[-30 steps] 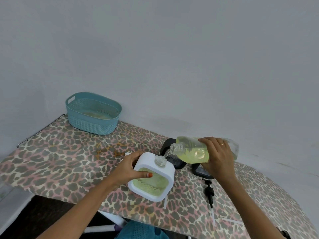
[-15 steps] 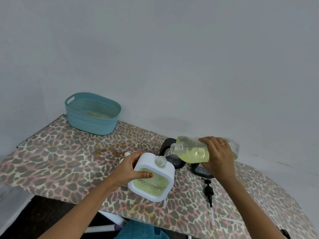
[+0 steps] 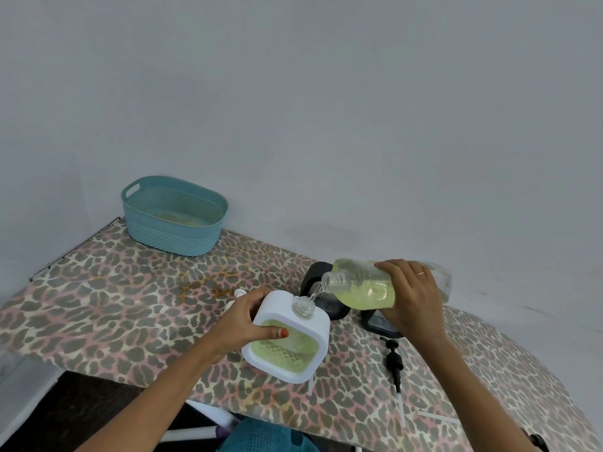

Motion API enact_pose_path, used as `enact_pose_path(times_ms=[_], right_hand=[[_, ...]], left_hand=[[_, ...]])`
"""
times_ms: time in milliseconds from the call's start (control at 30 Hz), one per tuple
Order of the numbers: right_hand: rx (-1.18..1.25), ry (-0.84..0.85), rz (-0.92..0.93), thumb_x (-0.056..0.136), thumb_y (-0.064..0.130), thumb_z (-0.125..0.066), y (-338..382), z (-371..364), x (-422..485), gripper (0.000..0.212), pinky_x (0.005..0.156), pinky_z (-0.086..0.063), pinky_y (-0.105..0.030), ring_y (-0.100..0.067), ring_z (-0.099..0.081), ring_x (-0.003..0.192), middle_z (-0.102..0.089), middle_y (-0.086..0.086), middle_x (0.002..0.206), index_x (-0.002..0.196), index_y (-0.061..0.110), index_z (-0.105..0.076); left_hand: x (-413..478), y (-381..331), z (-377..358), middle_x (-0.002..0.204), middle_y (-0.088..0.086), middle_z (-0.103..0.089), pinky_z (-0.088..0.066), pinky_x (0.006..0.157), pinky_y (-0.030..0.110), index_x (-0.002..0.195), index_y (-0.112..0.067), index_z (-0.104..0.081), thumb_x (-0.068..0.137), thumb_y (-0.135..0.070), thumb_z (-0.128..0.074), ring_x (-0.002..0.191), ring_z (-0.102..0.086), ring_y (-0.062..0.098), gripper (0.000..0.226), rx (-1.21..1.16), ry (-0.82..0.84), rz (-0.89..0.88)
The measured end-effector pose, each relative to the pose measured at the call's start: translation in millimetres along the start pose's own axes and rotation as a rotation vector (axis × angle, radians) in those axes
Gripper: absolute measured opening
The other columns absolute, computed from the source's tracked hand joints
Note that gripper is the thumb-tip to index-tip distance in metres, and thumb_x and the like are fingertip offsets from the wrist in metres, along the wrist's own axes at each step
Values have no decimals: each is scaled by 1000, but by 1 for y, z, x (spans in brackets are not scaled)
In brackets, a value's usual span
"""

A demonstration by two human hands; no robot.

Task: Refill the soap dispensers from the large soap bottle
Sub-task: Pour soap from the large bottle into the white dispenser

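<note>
Now pouring — big bottle [image 3: 365, 285] tipped nearly flat, long axis running three to nine o'clock, mouth just above the white dispenser [image 3: 288, 337] neck at its nine. Gripped round the middle by right hand [image 3: 412, 298]; dispenser clasped by left hand [image 3: 248, 321] — black pump [image 3: 394, 360] lying at five o'clock.

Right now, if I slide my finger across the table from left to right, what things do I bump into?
Blue basket → left hand → white soap dispenser → big soap bottle → right hand.
</note>
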State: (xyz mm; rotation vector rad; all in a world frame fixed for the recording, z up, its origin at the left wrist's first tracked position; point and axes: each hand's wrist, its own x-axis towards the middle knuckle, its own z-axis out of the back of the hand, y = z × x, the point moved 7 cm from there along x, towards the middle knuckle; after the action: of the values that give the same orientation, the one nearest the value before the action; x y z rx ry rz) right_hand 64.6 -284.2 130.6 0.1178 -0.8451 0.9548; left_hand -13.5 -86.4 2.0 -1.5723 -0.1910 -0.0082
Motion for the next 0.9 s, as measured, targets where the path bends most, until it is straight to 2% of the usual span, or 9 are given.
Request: enact_pose_path(times_ms=[367,533,900], right_hand=[[6,2,-2,35,3,-88,-1,-2,-2,77,73,-33,-29,-19,-45,84,-69,-9,86,100,12,-48],[-4,0,4,33,0,-87,-2,-3,-2,77,73,-33,-28,-18,-45,84,-68,-8,86,99,12,-49],[-4,-17,13,38,3,-87,-1,0,-5,73,72,-34,-30,-19,-44,84,-69,-10,85,99,12,-48]], left_hand=[[2,3,-1,86,-6,-71,-54,66,20,101,-21,-58,32,-59,-84,81,-68,7,83,-29,-9,-2],[3,4,-3,93,1,-67,-54,66,19,103,-18,-57,32,-58,-84,82,-67,7,85,-41,-7,-5],[4,3,-6,95,4,-66,-54,66,19,102,-18,-57,33,-59,-84,81,-67,6,84,-31,4,-10]])
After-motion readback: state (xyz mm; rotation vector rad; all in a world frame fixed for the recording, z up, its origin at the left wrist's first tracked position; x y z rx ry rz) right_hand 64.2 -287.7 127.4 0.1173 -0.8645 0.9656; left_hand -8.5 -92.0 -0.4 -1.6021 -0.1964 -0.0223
